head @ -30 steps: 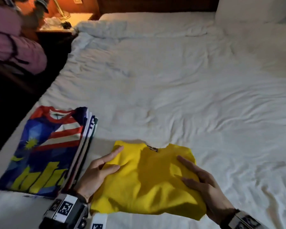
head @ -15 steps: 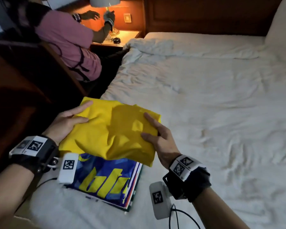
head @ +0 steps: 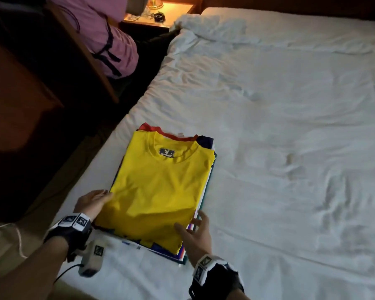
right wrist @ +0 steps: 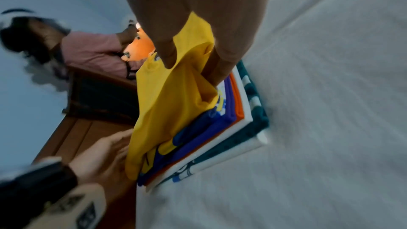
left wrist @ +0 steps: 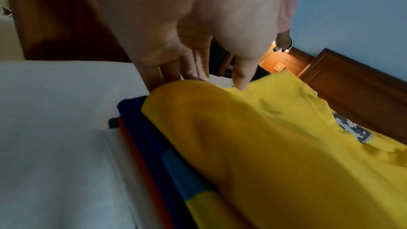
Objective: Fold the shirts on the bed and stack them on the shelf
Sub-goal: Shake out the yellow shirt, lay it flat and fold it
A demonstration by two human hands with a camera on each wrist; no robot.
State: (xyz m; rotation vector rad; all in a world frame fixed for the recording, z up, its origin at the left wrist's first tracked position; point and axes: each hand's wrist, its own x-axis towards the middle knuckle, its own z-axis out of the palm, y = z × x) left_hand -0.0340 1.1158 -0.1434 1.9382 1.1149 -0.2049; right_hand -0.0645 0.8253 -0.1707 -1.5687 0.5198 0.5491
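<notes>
A folded yellow shirt point(head: 160, 187) lies on top of a stack of folded shirts point(head: 205, 142) near the left edge of the white bed point(head: 290, 148), collar away from me. My left hand point(head: 95, 198) lies with straight fingers against the shirt's near-left edge, its thumb touching the yellow fabric point(left wrist: 264, 145). My right hand point(head: 193, 224) is at the near-right corner. Its thumb is on top and its fingers are under the yellow shirt point(right wrist: 167, 111), pinching it above the blue, orange, white and teal layers of the stack point(right wrist: 237, 111).
Another person in a pink top point(head: 108, 35) sits at the far left by a lit nightstand point(head: 160, 14). Dark wooden furniture point(head: 20, 94) stands close to the bed's left side. A rumpled duvet point(head: 214, 24) lies at the head of the bed.
Both hands lifted the yellow shirt off the bed, carried it left and laid it on the stack. It was still held above the stack half a second ago.
</notes>
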